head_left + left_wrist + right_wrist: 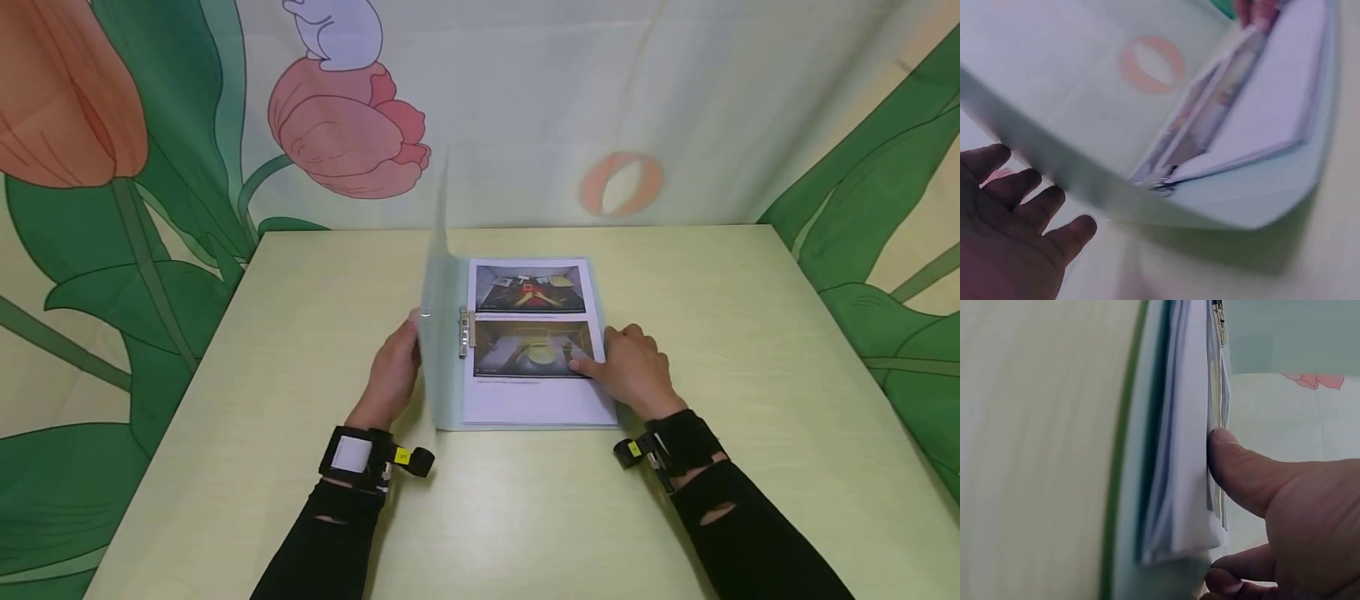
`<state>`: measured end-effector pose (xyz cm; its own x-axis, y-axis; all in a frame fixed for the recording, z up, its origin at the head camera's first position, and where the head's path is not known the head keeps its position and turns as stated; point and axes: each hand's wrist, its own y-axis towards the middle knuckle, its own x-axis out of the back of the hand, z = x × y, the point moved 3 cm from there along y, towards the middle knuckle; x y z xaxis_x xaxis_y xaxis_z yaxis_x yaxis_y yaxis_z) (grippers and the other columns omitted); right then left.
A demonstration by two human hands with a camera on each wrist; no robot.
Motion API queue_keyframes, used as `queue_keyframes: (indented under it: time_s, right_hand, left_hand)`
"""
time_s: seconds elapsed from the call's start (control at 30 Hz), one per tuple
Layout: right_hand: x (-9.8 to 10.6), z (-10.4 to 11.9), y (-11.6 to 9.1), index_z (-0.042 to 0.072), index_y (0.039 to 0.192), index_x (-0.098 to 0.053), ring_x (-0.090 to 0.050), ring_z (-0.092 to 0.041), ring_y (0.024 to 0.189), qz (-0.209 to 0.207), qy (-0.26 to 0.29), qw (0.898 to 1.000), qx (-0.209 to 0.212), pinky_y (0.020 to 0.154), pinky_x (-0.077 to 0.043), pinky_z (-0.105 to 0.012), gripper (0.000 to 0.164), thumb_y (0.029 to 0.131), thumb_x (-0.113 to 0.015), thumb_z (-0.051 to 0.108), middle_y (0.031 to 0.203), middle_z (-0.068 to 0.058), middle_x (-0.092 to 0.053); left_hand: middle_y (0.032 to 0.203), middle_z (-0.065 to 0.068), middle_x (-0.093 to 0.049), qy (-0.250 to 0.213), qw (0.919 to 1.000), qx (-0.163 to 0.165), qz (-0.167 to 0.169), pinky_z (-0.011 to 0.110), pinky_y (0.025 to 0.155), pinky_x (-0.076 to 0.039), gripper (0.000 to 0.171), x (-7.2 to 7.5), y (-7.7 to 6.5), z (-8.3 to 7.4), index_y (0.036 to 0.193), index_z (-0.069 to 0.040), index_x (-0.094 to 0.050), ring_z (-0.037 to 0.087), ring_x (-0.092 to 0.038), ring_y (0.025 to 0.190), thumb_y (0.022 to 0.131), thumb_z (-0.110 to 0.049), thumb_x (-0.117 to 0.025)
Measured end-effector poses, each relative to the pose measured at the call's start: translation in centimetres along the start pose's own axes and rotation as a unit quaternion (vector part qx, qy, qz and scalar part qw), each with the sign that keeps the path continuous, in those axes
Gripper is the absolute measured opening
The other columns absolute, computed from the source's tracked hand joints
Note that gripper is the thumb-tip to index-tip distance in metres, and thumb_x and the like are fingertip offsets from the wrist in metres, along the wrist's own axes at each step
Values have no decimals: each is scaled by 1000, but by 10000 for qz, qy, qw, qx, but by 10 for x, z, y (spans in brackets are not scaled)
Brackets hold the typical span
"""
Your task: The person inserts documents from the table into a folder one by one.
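A pale green clip folder [448, 392] lies on the table, its cover [433, 333] standing nearly upright on the left side. Inside is a stack of white pages [536, 402]; the top one has two printed pictures, and a metal clip [466, 332] sits at its left edge. My left hand [392, 371] is at the outer side of the cover, fingers spread and extended in the left wrist view. My right hand [637, 371] grips the folder's right edge, thumb [1235, 456] on the top page and the other fingers curled at the edge.
The folder rests on a light wood-toned table [315, 317]. Behind it hangs a white curtain [525, 100] printed with flowers and large green leaves. Each wrist wears a black strap with a small camera.
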<state>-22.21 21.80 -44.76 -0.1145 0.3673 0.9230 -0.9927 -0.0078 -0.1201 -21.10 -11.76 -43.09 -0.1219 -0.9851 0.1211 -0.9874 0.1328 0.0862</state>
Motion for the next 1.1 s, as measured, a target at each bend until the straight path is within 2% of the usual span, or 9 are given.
queue_keyframes:
  time_s: [0.03, 0.13, 0.23, 0.4, 0.57, 0.7, 0.83, 0.93, 1.1]
  right_hand:
    - [0, 1, 0, -12, 146, -52, -54, -48, 114, 1, 47, 10000, 44, 88, -47, -62, 84, 95, -75, 50, 131, -33, -55]
    - [0, 0, 1, -13, 151, -46, -55, -50, 120, 61, 315, 9993, 195, 95, -48, -63, 76, 102, -69, 41, 136, -34, -53]
    - [4, -5, 3, -11, 152, -45, -54, -50, 127, 215, 748, 9961, 405, 104, -46, -62, 59, 110, -55, 29, 142, -36, -53]
    - [17, -20, 8, -7, 147, -55, -57, -46, 130, 489, 1823, 9817, 262, 106, -47, -58, 48, 116, -36, 24, 142, -31, -60]
    - [22, -33, 8, -5, 134, -63, -60, -35, 110, 601, 2763, 9583, -423, 90, -47, -39, 55, 115, -39, 41, 125, -24, -66]
    - [20, -28, 7, -5, 140, -61, -58, -35, 118, 643, 2296, 9707, -289, 96, -49, -46, 68, 109, -51, 55, 131, -25, -64]
    - [11, -15, 7, -11, 152, -47, -51, -45, 137, 590, 1256, 9901, 217, 112, -44, -59, 80, 103, -66, 50, 148, -33, -54]
    - [5, -7, 7, -14, 153, -43, -50, -49, 136, 512, 684, 9957, 355, 110, -45, -61, 89, 97, -74, 48, 147, -37, -49]
    - [0, -1, 7, -14, 154, -40, -52, -49, 130, 427, 252, 9981, 364, 106, -48, -61, 94, 93, -80, 47, 144, -37, -47]
  left_hand:
    - [154, 3, -55, -352, 9988, 319, 66, 31, 119, -39, 52, -4, 2, 4, 153, -13, -53, 11, -48, 143, 116, -44, -34]
    - [174, -2, -27, 560, 9969, 167, 521, 40, 131, -19, 58, -14, 5, 8, 167, -19, -33, 14, -20, 162, 115, -47, -31]
    - [177, -1, -21, 1337, 9885, 233, 671, 47, 131, -16, 55, -20, 5, 12, 167, -22, -33, 19, -14, 164, 115, -40, -40]
    - [177, 0, -19, 2572, 9605, 412, 983, 52, 131, -17, 58, -28, 5, 13, 165, -23, -37, 22, -9, 165, 111, -35, -53]
    - [176, 11, -20, 3363, 9334, 334, 1211, 53, 130, -17, 65, -38, 6, 10, 163, -11, -40, 30, -6, 165, 106, -31, -64]
    - [175, 18, -21, 3602, 9253, 322, 1146, 55, 129, -20, 68, -45, 5, 6, 161, -5, -42, 37, -6, 164, 102, -26, -71]
    - [174, 21, -20, 3620, 9264, 446, 937, 57, 128, -22, 70, -52, 3, 6, 159, -4, -45, 44, -9, 162, 99, -24, -75]
    - [174, 22, -17, 3689, 9245, 559, 774, 56, 127, -27, 73, -57, 2, 8, 159, -4, -45, 46, -14, 161, 97, -24, -78]
    - [171, 25, -25, 4328, 8968, 525, 754, 54, 122, -37, 75, -62, 0, 5, 157, -3, -48, 47, -29, 157, 95, -29, -81]
